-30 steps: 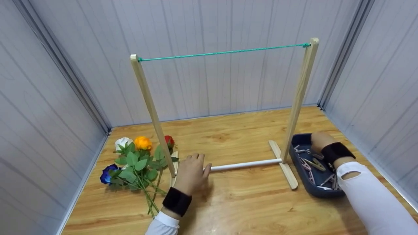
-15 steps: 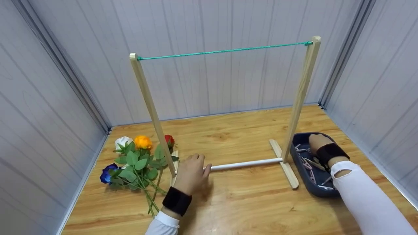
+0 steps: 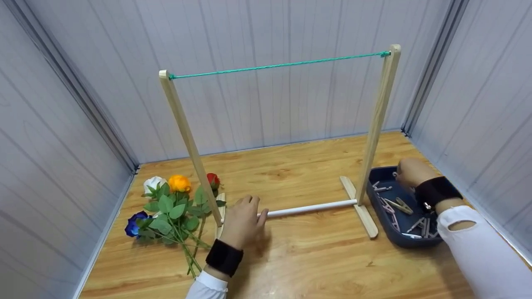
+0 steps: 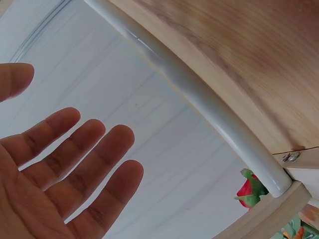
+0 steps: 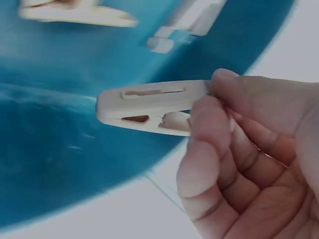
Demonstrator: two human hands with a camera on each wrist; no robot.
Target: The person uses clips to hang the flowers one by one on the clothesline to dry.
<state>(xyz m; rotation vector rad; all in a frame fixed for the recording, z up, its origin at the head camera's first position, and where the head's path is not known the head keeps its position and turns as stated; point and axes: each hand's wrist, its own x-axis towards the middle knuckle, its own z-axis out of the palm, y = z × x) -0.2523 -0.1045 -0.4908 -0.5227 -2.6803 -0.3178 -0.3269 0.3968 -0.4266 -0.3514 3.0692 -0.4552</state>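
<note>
My right hand (image 3: 413, 172) is over the far right part of the dark blue bin (image 3: 384, 220). In the right wrist view its thumb and fingers pinch a pale clothespin (image 5: 144, 102) by one end. Other clothespins (image 3: 403, 205) lie in the bin. My left hand (image 3: 243, 220) is above the left end of the white rod (image 3: 311, 208) of the wooden stand (image 3: 376, 124). Its fingers are extended and spread in the left wrist view, with nothing held; whether it touches the rod I cannot tell.
A green string (image 3: 274, 66) is stretched between the stand's two posts. Several artificial roses (image 3: 179, 183) lie on the wooden table (image 3: 307, 257) left of the stand, stems toward me. Panelled walls (image 3: 266, 104) enclose the back and sides.
The right hand has lifted from deeper in the bin toward its far right rim, and a clothespin now shows in its fingers. The left hand stays where it was.
</note>
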